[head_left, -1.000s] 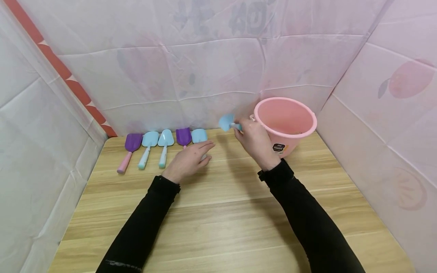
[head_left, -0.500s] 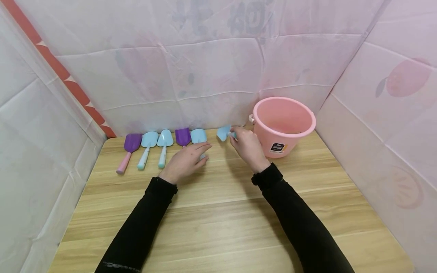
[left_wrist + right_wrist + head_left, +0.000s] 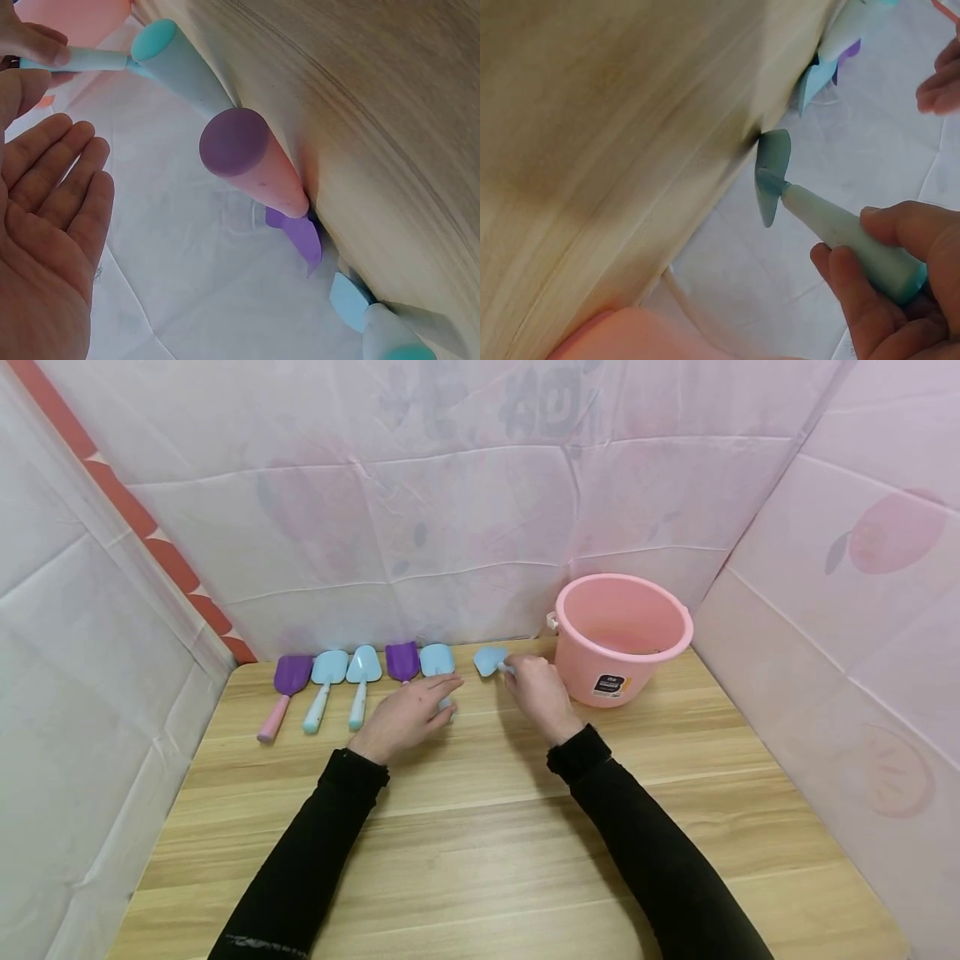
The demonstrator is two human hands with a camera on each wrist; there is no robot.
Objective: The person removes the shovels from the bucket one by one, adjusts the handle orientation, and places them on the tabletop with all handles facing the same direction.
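small light-blue plastic toy shovel with a pale mint handle (image 3: 491,660): blade tip down on the pale wooden table (image 3: 480,827), near the back edge, handle raised off the surface. it sits between the row of shovels and the pink plastic bucket (image 3: 621,635), apart from both. the right-wrist view shows the blade (image 3: 771,174) touching the wood on one edge only, so the shovel is angled, not flat.

right hand (image 3: 534,693): thumb and fingers curled round the handle (image 3: 855,240), pinching it near the end. holding that far back looks like it lets the blade meet the table first.

left hand (image 3: 408,714): fingers straight and loosely spread, palm down, hovering over or resting by the handles of the last shovels in the row. the left-wrist view shows the palm (image 3: 45,225) open, gripping nothing; contact with a handle cannot be told. likely placed there to steady or mark the row's end.

row along the back wall, blades to the wall, handles toward the person: purple shovel with pink handle (image 3: 281,692), two light-blue shovels (image 3: 324,687) (image 3: 360,683), a second purple shovel (image 3: 402,660), a further light-blue one (image 3: 437,660) partly under the left hand. close side by side, roughly parallel.

bucket upright at the back right of the table, mouth open, a dark label on its front; inside looks bare apart from something faint at the bottom, too unclear to name.

both arms in black sleeves. pale pink sheeting (image 3: 465,510) walls the table on three sides.
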